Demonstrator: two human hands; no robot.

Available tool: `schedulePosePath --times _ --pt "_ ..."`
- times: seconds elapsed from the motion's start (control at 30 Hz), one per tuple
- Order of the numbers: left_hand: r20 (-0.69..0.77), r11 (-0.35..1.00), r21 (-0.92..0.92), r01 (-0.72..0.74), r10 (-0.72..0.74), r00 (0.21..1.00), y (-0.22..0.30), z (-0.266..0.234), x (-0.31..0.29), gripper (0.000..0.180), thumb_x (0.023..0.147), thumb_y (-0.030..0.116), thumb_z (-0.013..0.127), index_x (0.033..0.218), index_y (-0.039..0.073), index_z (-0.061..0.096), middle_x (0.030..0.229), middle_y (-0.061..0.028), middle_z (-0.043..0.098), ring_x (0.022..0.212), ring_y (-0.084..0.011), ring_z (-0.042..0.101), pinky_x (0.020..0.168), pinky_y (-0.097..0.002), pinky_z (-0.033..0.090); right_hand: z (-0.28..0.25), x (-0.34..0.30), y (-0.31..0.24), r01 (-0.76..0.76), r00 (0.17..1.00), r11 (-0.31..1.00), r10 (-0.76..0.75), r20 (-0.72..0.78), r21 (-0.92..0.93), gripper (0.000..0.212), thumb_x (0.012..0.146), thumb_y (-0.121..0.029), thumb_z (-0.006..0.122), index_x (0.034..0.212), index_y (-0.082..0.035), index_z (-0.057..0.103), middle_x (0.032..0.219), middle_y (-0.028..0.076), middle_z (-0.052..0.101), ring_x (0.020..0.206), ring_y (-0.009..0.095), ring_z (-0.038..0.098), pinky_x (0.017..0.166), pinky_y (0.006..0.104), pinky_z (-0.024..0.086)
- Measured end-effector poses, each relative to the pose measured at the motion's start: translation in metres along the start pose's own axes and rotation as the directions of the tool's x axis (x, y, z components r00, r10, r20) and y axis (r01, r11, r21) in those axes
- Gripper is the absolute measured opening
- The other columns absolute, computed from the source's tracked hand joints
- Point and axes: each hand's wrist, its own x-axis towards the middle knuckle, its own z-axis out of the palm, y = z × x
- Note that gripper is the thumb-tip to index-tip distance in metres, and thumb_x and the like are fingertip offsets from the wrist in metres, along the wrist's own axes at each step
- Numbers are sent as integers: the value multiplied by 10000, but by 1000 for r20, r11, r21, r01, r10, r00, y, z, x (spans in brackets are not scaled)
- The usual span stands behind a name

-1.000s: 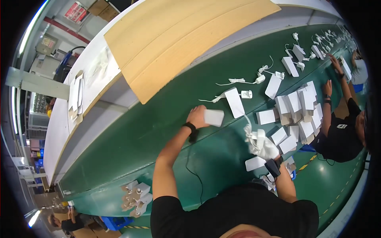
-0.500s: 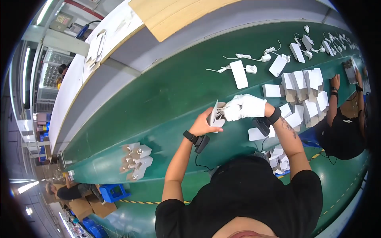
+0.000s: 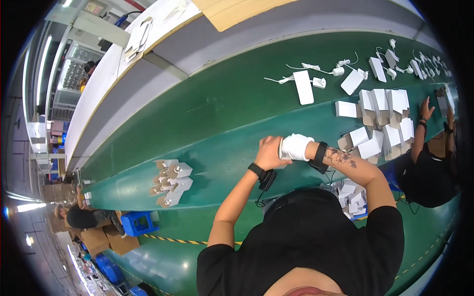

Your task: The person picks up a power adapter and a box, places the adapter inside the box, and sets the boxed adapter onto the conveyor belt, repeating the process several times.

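My bare left hand (image 3: 269, 153) is closed around a small white box, which the two hands hide almost wholly; only a thin edge may show between them. My right hand (image 3: 296, 147), in a white glove, presses up against the left one at the same box. Its fingers are bent out of sight behind the glove's back. Both hands are held above the green bench (image 3: 224, 170), close in front of my body. Black straps with small dark devices circle both wrists.
Left of my hands stand several open white boxes (image 3: 173, 182). A cluster of white boxes (image 3: 380, 106) is at the right. Beyond lie flat white cartons (image 3: 303, 88) with white chargers and cables (image 3: 319, 83). A bin of white boxes (image 3: 351, 200) sits below. A co-worker's hand (image 3: 425, 109) is far right.
My right hand has closed in on the box and turned, where before it held white cable at the box's open end. Cable and box interior are now hidden. The whole view has shifted slightly.
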Motion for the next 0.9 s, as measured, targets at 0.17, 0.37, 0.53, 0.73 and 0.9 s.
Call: schedulePosePath --times 0.17,0.37,0.53,0.73,0.9 --pt "-2 947 -16 320 -320 947 -77 -41 -30 726 569 291 857 1138 43 480 1058 -132 572 993 -296 528 906 -381 428 -10 10 46 23 884 963 106 -455 268 345 802 -290 613 1073 -77 632 1110 171 611 1021 341 578 910 377 445" --pt "-534 887 -126 444 -438 724 -167 -106 -29 710 602 235 842 1157 53 439 1069 -128 577 994 -262 577 871 -355 463 -20 -4 184 -276 566 850 521 -639 449 467 820 -211 667 1156 83 533 1158 232 577 1072 308 557 957 352 403" --pt "-729 774 -468 427 -611 309 -225 -155 -40 677 579 164 842 1095 56 417 995 -121 589 942 -296 596 828 -383 479 9 5 288 -556 346 787 511 -787 267 490 819 -175 653 1220 68 509 1230 248 534 1159 328 502 994 367 375" --pt "-779 732 -591 339 -626 -6 -294 -170 -67 682 595 122 833 1106 65 384 980 -126 584 934 -290 598 815 -376 484 41 36 315 -524 521 745 664 -536 414 621 723 -97 705 1283 16 462 1221 234 543 1134 328 522 966 377 398" --pt "-777 715 -528 458 -624 78 -313 -163 -44 703 594 103 830 1124 68 370 990 -144 579 953 -307 590 838 -379 476 50 35 317 -513 513 737 674 -532 439 680 716 -107 725 1320 -19 425 1205 212 558 1082 319 555 940 368 423"
